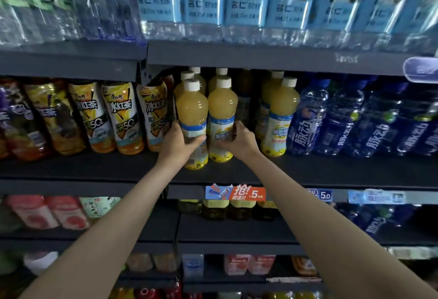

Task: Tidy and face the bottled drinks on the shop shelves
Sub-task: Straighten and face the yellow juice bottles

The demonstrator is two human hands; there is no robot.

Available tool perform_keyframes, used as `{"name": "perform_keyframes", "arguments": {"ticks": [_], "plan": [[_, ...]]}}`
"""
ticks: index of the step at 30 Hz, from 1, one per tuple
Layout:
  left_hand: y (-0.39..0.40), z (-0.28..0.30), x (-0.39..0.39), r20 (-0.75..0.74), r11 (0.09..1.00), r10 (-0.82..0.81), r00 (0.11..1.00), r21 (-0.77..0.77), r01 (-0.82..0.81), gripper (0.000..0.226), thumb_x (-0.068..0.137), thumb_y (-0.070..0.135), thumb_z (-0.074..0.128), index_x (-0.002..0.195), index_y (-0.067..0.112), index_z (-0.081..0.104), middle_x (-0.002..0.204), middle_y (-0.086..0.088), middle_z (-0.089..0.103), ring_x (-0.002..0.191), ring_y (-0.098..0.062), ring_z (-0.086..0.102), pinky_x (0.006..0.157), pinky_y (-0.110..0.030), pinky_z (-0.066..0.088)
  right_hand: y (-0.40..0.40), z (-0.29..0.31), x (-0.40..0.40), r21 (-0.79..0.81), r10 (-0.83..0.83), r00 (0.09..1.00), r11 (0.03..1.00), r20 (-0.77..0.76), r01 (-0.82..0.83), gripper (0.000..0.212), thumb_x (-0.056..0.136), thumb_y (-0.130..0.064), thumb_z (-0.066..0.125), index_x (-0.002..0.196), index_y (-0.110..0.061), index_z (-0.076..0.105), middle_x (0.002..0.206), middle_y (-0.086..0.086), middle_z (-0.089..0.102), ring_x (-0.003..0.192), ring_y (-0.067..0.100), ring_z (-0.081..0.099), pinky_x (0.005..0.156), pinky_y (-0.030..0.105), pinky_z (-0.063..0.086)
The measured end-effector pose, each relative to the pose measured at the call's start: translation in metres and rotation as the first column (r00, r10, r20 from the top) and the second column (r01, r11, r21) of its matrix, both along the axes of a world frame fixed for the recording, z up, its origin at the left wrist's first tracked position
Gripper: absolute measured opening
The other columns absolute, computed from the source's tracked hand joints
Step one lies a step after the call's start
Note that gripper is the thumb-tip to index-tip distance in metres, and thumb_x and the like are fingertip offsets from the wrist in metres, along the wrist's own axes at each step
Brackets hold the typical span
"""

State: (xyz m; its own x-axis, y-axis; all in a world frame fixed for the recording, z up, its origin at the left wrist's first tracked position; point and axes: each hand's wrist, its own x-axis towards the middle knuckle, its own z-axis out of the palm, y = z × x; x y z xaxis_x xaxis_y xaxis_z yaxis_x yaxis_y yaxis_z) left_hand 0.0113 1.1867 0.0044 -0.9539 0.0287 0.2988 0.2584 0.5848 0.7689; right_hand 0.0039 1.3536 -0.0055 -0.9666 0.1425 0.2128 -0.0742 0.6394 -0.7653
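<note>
Currently a person is facing two yellow juice bottles on the middle shelf (308,170).

The left hand (176,141) is gripping the left juice bottle (192,118), fingers curled round its label; the right hand (238,141) is wrapping the right juice bottle (222,118) likewise. Next, probably, both are needing turning label-forward and aligning at the edge.

The two front juice bottles (192,118) (222,118) were clear, smooth plastic with glossy printed label wraps and matt white plastic caps (192,85). The iced tea bottles (123,118) carried full-height glossy film sleeves. The blue drink bottles (310,118) were translucent, ribbed plastic. The shelf (94,168) was dark, matt-painted metal. At its front edge, the price tag (235,193) was glossy printed card.
</note>
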Motion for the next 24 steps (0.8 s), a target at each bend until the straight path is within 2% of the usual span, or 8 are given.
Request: {"name": "perform_keyframes", "arguments": {"ticks": [3, 6, 10, 15, 18, 20, 21, 24], "plan": [[0.001, 0.001, 0.0, -0.044, 0.999, 0.024, 0.999, -0.023, -0.025, 0.054, 0.083, 0.032, 0.068, 0.12, 0.002, 0.043, 0.119, -0.013, 0.054, 0.112, -0.029, 0.05, 0.078, -0.024, 0.035, -0.009, 0.001, -0.005, 0.014, -0.018, 0.999, 1.0, -0.031, 0.018, 0.061, 0.075, -0.028, 0.079, 0.122, -0.005, 0.048, 0.118, 0.012, 0.062, 0.112, 0.026, 0.057, 0.091, 0.035, 0.049], [-0.005, -0.002, -0.003, -0.109, 0.995, 0.027, 0.994, -0.088, -0.037, 0.057, 0.08, 0.041, 0.069, 0.114, 0.003, 0.043, 0.111, -0.014, 0.054, 0.107, -0.029, 0.051, 0.078, -0.033, 0.041, -0.008, 0.001, -0.017, -0.027, 0.024, 0.999, 0.999, 0.023, -0.023, 0.061, 0.078, -0.03, 0.076, 0.127, -0.007, 0.048, 0.119, 0.005, 0.061, 0.112, 0.02, 0.056, 0.09, 0.027, 0.046], [-0.01, -0.007, -0.01, -0.174, 0.996, -0.022, 0.984, -0.087, 0.007, 0.059, 0.077, 0.041, 0.071, 0.113, 0.004, 0.042, 0.107, -0.011, 0.053, 0.103, -0.024, 0.052, 0.077, -0.032, 0.043, 0.012, 0.002, -0.03, -0.331, -0.001, 1.0, 0.944, 0.003, 0.002, 0.068, 0.078, -0.04, 0.074, 0.134, -0.011, 0.048, 0.129, 0.005, 0.058, 0.119, 0.019, 0.054, 0.099, 0.035, 0.046], [-0.013, -0.012, -0.018, -0.212, 0.996, -0.064, 0.975, -0.07, 0.05, 0.061, 0.076, 0.038, 0.073, 0.116, 0.006, 0.041, 0.109, -0.008, 0.053, 0.103, -0.018, 0.05, 0.078, -0.025, 0.038, 0.014, 0.002, -0.051, -0.384, 0.093, 0.996, 0.919, 0.002, -0.085, 0.086, 0.071, -0.036, 0.08, 0.143, -0.014, 0.038, 0.141, 0.004, 0.048, 0.129, 0.018, 0.044, 0.108, 0.039, 0.039], [-0.015, -0.012, -0.02, -0.217, 0.995, -0.091, 0.972, -0.046, 0.083, 0.061, 0.076, 0.038, 0.073, 0.117, 0.007, 0.041, 0.11, -0.006, 0.052, 0.103, -0.014, 0.048, 0.08, -0.025, 0.039, 0.018, -0.003, -0.05, -0.46, 0.158, 0.987, 0.879, 0.039, -0.122, 0.074, 0.079, -0.028, 0.075, 0.141, -0.013, 0.038, 0.137, 0.002, 0.051, 0.122, 0.012, 0.049, 0.104, 0.032, 0.041], [-0.014, -0.014, -0.021, -0.224, 0.996, -0.084, 0.971, -0.04, 0.077, 0.06, 0.075, 0.038, 0.074, 0.115, 0.007, 0.042, 0.108, -0.006, 0.053, 0.102, -0.015, 0.049, 0.081, -0.026, 0.041, 0.022, -0.002, -0.045, -0.645, 0.086, 0.996, 0.762, 0.023, -0.05, 0.057, 0.088, -0.028, 0.064, 0.138, -0.012, 0.04, 0.124, -0.003, 0.057, 0.115, 0.009, 0.052, 0.098, 0.025, 0.04], [-0.014, -0.016, -0.022, -0.237, 0.997, -0.074, 0.969, -0.038, 0.067, 0.06, 0.074, 0.038, 0.074, 0.114, 0.006, 0.043, 0.107, -0.006, 0.053, 0.102, -0.017, 0.05, 0.081, -0.027, 0.042, 0.024, 0.0, -0.048, -0.673, -0.007, 1.0, 0.74, 0.024, 0.021, 0.058, 0.09, -0.033, 0.061, 0.139, -0.012, 0.038, 0.125, -0.002, 0.055, 0.12, 0.014, 0.05, 0.1, 0.026, 0.038], [-0.012, -0.021, -0.025, -0.265, 0.998, -0.057, 0.962, -0.02, 0.054, 0.055, 0.073, 0.035, 0.075, 0.108, 0.007, 0.043, 0.1, -0.005, 0.051, 0.097, -0.017, 0.05, 0.077, -0.024, 0.039, 0.026, -0.001, -0.076, -0.415, -0.283, 0.959, 0.871, 0.015, 0.263, 0.065, 0.093, -0.038, 0.057, 0.145, -0.011, 0.03, 0.144, 0.009, 0.043, 0.132, 0.027, 0.04, 0.105, 0.034, 0.035]]}}
